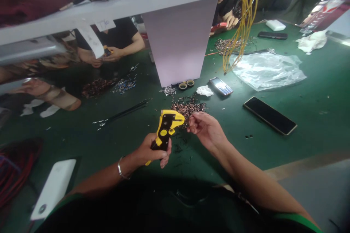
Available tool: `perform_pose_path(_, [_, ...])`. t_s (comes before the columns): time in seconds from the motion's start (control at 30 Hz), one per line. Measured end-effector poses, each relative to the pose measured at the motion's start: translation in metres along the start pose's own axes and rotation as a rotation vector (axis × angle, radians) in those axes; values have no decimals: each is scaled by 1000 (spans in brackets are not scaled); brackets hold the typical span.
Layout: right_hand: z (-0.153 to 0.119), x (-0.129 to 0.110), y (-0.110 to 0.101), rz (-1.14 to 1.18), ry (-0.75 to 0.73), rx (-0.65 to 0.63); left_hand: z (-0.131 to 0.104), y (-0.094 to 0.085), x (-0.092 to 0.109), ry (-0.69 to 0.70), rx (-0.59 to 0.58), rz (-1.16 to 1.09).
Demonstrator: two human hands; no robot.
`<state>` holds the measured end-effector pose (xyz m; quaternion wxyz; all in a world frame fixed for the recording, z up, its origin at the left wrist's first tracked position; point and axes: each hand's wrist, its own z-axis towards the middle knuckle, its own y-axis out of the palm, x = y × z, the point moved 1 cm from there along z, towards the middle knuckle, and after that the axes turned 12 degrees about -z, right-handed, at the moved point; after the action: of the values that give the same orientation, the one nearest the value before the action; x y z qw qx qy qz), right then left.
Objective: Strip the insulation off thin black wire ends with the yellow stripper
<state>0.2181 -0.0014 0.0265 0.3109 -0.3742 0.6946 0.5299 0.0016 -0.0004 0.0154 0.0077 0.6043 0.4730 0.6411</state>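
My left hand (pixel 157 151) is closed around the handles of a yellow and black wire stripper (pixel 164 128), its jaws pointing to the right. Just right of the jaws, my right hand (pixel 206 127) has thumb and fingers pinched together; whatever lies between them is too small to make out. Behind the fingertips spreads a heap of short, dark wire pieces with copper-coloured ends (pixel 184 107). Thin black scraps (pixel 179 148) lie on the green table (pixel 131 131) below the tool. To the left is a bundle of black wires (pixel 128 110) with pale ends.
A black phone (pixel 269 115), a keypad phone (pixel 221 86) and a clear plastic bag (pixel 269 71) lie to the right. Yellow wires (pixel 240 18) hang from the shelf (pixel 128 2) above a white upright panel (pixel 182 40). Across the table are other people's hands (pixel 113 54). A white device (pixel 54 189) sits lower left.
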Motion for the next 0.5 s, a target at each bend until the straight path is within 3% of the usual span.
perform_pose_path(0.13, [2,1,-2,-12,21,16,0,-4,0,23,37,18])
perform_pose_path(0.5, [5,-2,-6,-36,-55,48,6,-2,13,84,-13,-80])
